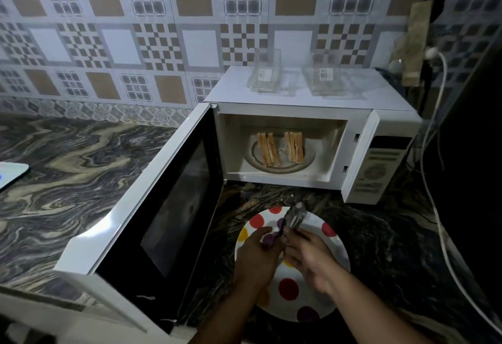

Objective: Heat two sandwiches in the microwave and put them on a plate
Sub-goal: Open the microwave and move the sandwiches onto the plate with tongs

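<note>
Sandwiches, 2 of them, stand on edge side by side on the glass turntable (281, 166) inside the open white microwave (312, 104): left sandwich (267, 149), right sandwich (294, 147), both well apart from the hands and above them in the head view. Microwave door (163, 208) swung wide to the left. Below the oven mouth, a white plate (335, 240) with red, yellow and purple dots sits on the dark marbled counter (68, 153). Both hands hover over the plate: left hand (256, 255) and right hand (309, 256) curl their fingers around metal tongs (294, 217), each pinching near the handle end, tips pointing toward the oven. 2 clear plastic containers (267, 77) (324, 79) rest on top of the microwave, each with a small white label, text too blurred to read. Control panel markings unreadable too.
</note>
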